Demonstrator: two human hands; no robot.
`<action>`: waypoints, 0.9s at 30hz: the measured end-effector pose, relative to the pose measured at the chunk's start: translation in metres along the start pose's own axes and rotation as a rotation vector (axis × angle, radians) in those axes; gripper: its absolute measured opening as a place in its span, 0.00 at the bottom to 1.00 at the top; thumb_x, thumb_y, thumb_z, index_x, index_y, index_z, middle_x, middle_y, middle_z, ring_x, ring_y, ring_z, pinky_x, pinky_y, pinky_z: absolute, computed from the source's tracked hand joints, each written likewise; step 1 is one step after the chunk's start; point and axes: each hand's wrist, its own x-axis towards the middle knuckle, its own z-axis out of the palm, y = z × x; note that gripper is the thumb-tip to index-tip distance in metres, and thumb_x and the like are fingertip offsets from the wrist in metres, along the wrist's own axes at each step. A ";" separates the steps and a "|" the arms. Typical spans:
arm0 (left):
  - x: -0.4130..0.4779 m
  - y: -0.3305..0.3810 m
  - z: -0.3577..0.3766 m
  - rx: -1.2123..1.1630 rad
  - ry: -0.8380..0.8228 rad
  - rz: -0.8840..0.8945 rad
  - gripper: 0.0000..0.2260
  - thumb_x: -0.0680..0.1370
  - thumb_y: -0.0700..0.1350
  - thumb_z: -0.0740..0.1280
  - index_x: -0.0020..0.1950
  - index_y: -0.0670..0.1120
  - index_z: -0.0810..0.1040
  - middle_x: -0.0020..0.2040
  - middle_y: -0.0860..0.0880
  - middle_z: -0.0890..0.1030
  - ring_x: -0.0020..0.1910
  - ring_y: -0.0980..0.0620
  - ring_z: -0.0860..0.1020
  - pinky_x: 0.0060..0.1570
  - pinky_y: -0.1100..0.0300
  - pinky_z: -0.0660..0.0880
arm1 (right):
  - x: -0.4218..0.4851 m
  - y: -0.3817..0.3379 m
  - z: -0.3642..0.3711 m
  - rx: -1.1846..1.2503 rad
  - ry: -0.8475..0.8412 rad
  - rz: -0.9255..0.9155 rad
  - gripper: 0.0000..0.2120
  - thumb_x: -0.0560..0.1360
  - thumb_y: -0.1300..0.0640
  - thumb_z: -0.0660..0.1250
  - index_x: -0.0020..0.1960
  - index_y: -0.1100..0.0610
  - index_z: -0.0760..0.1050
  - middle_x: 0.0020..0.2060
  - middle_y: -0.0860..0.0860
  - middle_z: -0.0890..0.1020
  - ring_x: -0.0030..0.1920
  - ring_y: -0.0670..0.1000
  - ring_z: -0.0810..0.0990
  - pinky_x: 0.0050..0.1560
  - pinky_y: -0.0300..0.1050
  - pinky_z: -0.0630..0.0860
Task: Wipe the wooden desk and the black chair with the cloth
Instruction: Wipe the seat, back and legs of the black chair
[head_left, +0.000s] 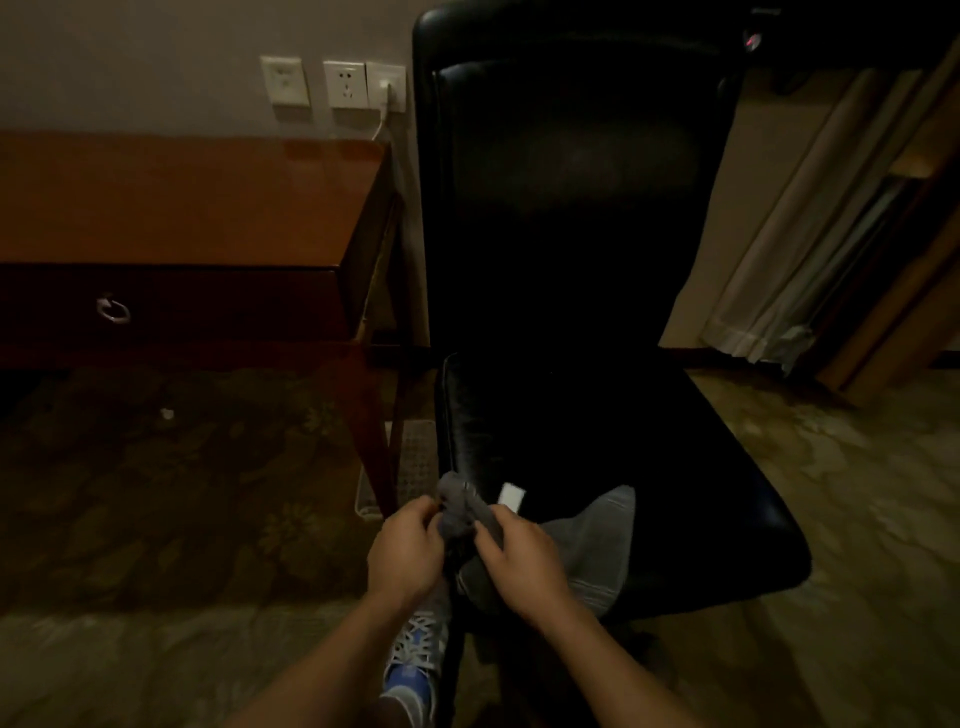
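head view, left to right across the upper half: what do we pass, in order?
In order: drawer handle → wall sockets → black chair → curtain.

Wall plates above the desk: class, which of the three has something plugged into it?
The rightmost plate, nearest the black chair: a white cable hangs from it. The middle plate and left plate carry none.
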 end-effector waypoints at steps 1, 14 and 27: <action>0.002 0.006 -0.002 -0.035 0.004 -0.008 0.10 0.83 0.48 0.60 0.44 0.53 0.76 0.41 0.54 0.80 0.41 0.55 0.79 0.46 0.49 0.78 | 0.001 -0.003 -0.003 0.100 0.001 0.037 0.10 0.80 0.44 0.61 0.54 0.48 0.77 0.43 0.47 0.82 0.44 0.46 0.81 0.46 0.51 0.79; 0.038 0.077 0.001 -0.475 -0.231 -0.016 0.15 0.83 0.51 0.63 0.68 0.46 0.74 0.55 0.52 0.80 0.52 0.53 0.80 0.46 0.65 0.74 | 0.052 0.004 -0.083 0.382 0.320 0.122 0.11 0.81 0.49 0.65 0.57 0.55 0.77 0.47 0.54 0.82 0.48 0.53 0.81 0.52 0.57 0.79; 0.113 0.084 0.060 -0.224 -0.225 0.160 0.36 0.73 0.59 0.70 0.78 0.56 0.60 0.71 0.55 0.73 0.71 0.51 0.71 0.70 0.47 0.69 | 0.124 0.062 -0.079 0.370 0.261 0.189 0.40 0.71 0.43 0.67 0.78 0.54 0.60 0.71 0.56 0.70 0.71 0.58 0.70 0.68 0.61 0.72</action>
